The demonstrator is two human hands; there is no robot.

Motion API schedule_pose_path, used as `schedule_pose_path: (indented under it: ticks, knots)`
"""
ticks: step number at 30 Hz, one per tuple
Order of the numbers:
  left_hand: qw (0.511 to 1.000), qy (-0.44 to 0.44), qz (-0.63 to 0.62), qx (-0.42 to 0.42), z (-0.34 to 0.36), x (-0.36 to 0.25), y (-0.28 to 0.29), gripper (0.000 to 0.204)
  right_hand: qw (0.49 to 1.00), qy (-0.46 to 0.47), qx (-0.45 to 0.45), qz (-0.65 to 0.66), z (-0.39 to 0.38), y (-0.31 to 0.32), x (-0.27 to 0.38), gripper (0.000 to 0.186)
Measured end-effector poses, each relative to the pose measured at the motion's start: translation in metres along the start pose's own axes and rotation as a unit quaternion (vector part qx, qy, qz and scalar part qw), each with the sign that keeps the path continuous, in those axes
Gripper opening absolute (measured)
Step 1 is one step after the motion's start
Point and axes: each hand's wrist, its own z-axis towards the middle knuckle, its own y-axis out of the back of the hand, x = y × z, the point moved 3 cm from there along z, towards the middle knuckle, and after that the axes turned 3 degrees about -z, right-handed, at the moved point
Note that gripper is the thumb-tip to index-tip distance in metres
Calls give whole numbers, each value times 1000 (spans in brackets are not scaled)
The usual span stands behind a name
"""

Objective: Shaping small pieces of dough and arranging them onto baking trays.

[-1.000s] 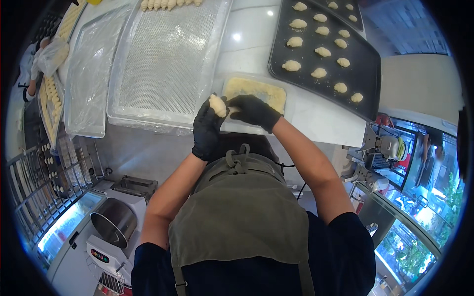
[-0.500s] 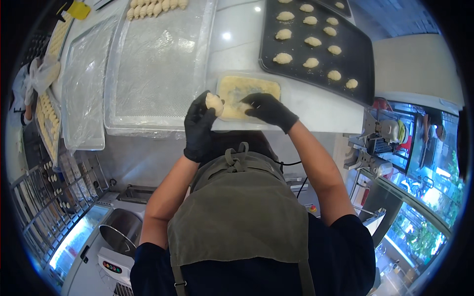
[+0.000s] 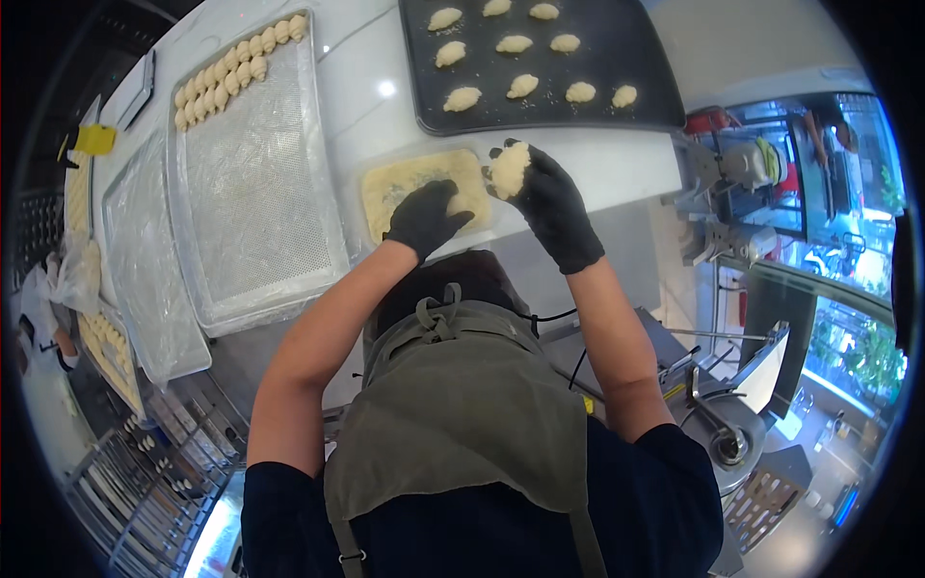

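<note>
In my black-gloved right hand is a small croissant-shaped dough piece, its surface rough with pale crumbs. The fingers grip it from beside and below, just right of a shallow clear tub. Yellowish grated coating lies in that tub. My left hand, also gloved in black, is down in the tub, fingers curled round another pale dough piece, mostly hidden. Beyond the tub, a dark baking tray carries several coated dough pieces in spaced rows.
A plastic-lined perforated tray at left holds several shaped croissants along its far end. Next to it lies a wrapped tray. A yellow object stands far left. Another person's arm shows at the left rim.
My left hand has gone from beside the tub into it with its dough piece. My right hand has lifted out to the right, gripping a coated piece. The view has turned rightward.
</note>
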Motion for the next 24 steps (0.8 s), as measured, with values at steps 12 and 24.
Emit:
schedule_pose_path:
  ticks: [12,24]
  knots:
    - [965,-191,108,144,30,9,6,40,997,15,-67,-32,-6,15,-6,44]
    - [969,-180,132,110,28,3,9,38,995,29,-81,-50,12,22,-23,40]
